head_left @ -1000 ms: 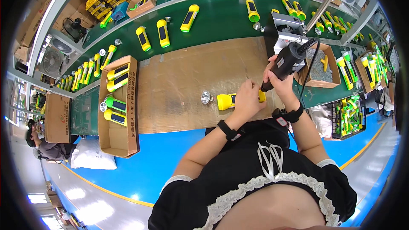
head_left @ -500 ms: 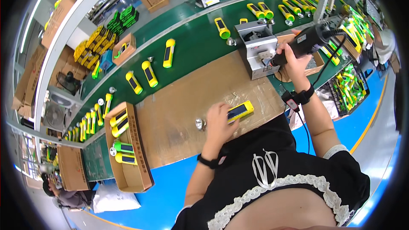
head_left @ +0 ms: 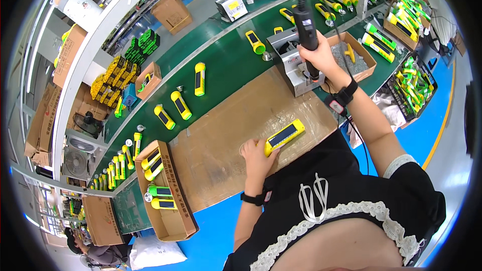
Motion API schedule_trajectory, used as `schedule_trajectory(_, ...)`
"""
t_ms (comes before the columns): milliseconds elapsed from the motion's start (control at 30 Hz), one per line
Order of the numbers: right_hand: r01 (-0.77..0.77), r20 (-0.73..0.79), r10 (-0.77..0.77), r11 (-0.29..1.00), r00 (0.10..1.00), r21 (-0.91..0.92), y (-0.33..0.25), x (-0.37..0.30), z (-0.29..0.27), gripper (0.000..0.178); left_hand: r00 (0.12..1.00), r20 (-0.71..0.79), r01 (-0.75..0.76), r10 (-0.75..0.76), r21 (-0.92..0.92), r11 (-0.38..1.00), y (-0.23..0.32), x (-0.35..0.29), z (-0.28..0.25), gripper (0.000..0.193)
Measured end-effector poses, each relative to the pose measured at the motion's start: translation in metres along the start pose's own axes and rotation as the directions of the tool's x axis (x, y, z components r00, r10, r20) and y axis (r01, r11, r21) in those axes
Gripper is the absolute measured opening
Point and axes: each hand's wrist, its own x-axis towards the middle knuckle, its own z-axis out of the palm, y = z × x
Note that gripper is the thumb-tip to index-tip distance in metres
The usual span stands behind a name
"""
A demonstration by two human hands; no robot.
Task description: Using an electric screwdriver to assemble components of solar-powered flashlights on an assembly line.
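Observation:
My left hand [head_left: 257, 156] grips the left end of a yellow flashlight body [head_left: 284, 136] with a dark solar panel facing up. The flashlight lies slanted on the brown cardboard sheet [head_left: 221, 143]. My right hand [head_left: 321, 56] is wrapped round a black electric screwdriver [head_left: 306, 29], held upright with its tip down. That tip is close beside the front of a grey metal box machine [head_left: 296, 62]; whether they touch I cannot tell. A cable runs from the screwdriver's top.
An open carton [head_left: 168, 190] with several flashlights stands left of the sheet. More flashlights [head_left: 200, 79] lie along the green conveyor belt [head_left: 221, 65]. Right of the machine sits a cardboard tray [head_left: 364, 55] of small metal parts, then a black crate [head_left: 411, 88] of green and yellow pieces.
My right hand has swung the screwdriver from a slant to upright, leftward by the machine. The flashlight's panel shows more fully beside my left hand. The shiny reflector left of that hand no longer shows.

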Motion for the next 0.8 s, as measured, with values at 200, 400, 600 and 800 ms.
schedule_trajectory(200,0.117,-0.067,-0.110,0.986,0.992,0.114,0.004,-0.047,0.011,0.041,0.999,-0.033,-0.014,0.011,-0.115,0.993,0.007,0.007,0.016,0.048)
schedule_trajectory(400,0.284,-0.265,-0.298,0.954,0.917,-0.090,-0.003,-0.033,0.013,0.038,0.999,-0.039,-0.009,0.005,-0.112,0.994,0.005,0.004,0.009,0.047)
schedule_trajectory(600,0.209,-0.298,-0.257,0.961,0.919,-0.182,0.019,-0.007,0.011,0.033,0.999,-0.034,0.028,-0.032,-0.086,0.996,0.010,-0.001,0.010,0.048)
schedule_trajectory(800,-0.012,-0.114,-0.007,0.987,0.993,-0.158,0.007,0.008,0.020,0.027,0.999,-0.013,0.043,-0.044,-0.094,0.995,0.010,0.000,0.009,0.047)
